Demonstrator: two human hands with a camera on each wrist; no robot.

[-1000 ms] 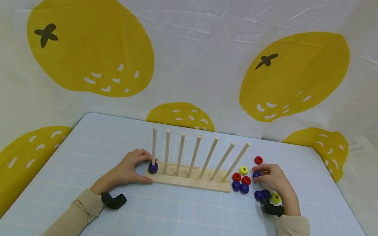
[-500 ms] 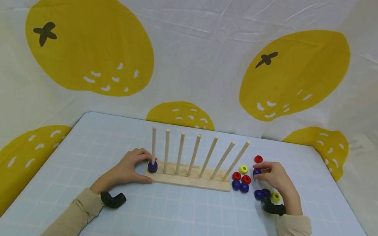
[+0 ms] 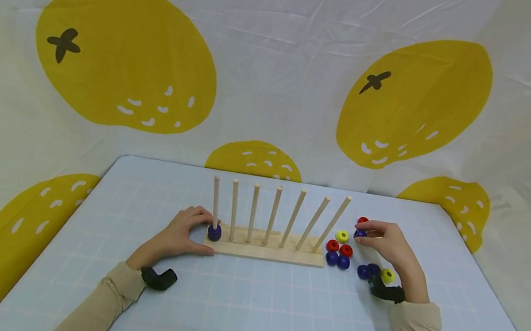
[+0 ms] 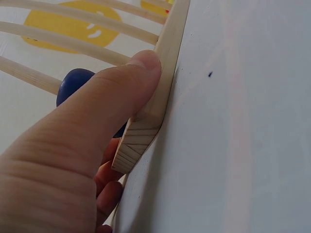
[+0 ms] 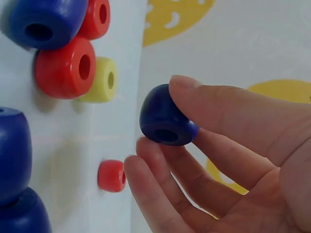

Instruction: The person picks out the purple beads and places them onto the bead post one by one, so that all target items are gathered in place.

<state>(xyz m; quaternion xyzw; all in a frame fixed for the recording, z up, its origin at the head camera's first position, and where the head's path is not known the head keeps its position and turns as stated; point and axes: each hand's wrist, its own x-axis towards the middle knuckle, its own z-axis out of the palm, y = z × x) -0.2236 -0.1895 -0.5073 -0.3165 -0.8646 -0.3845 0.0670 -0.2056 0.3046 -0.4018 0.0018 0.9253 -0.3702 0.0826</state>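
Observation:
A wooden peg stand (image 3: 263,252) with a row of upright pegs lies across the middle of the table. My left hand (image 3: 185,232) grips its left end, the thumb along the front edge and the fingers behind, as the left wrist view shows. Low on the leftmost peg sits dark blue (image 3: 214,232) beadwork; one bead or two stacked, I cannot tell. Right of the stand, my right hand (image 3: 390,246) pinches a blue bead (image 5: 165,116) between thumb and fingers, above the table. Its hole faces the camera in the right wrist view.
Between stand and right hand lie red beads (image 3: 346,250), a yellow bead (image 3: 342,236) and blue beads (image 3: 344,262). Another red bead (image 5: 112,175) lies farther back. Near the right wrist are more blue beads (image 3: 363,272) and a yellow bead (image 3: 387,276). A fruit-printed sheet hangs behind.
My right hand has risen a little from the table with the blue bead, shifting slightly toward the back. My left hand and the stand stay in place.

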